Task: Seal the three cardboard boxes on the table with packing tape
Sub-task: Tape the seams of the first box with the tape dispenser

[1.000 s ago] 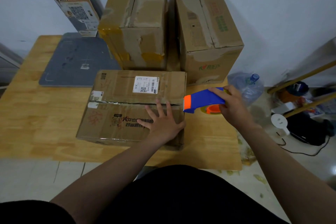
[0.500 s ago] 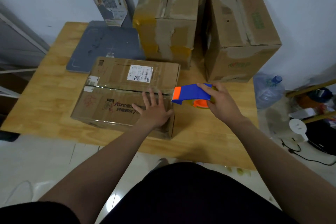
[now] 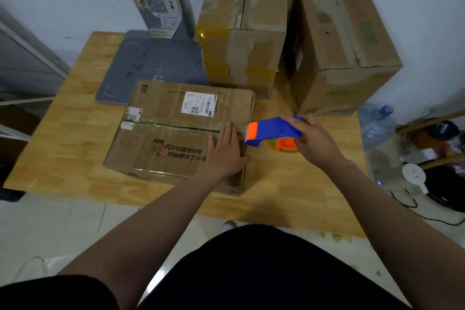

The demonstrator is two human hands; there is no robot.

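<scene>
On the counter (image 3: 63,138) in front of you lies the flat box (image 3: 176,113), its seam (image 3: 171,126) running left to right. The taped box (image 3: 241,33) and the corner box (image 3: 344,58) stand behind it by the wall, apparently not yet dealt with.

Your left hand (image 3: 226,153) lies open, fingers straight, flat on the near flap at the right end, with the fingertips at the seam. Your right hand (image 3: 319,143) grips the dispenser (image 3: 271,131) round its blue body. Its orange nose sits at the box's right edge, in line with the seam.

This looks like the start of the first strip. Whether the tape end has caught on the cardboard, you cannot tell from here, so anchor it on the right side wall first so that it wraps the corner. Lean on your left palm to close the dark gap between the flaps. Then draw the dispenser straight along the seam with the nose low and an even pull. Your fingertips lie in its path, so slide that hand toward you on the near flap. Carry the strip over the left edge before cutting, and rub it down where the glossy old tape may grip poorly.
</scene>
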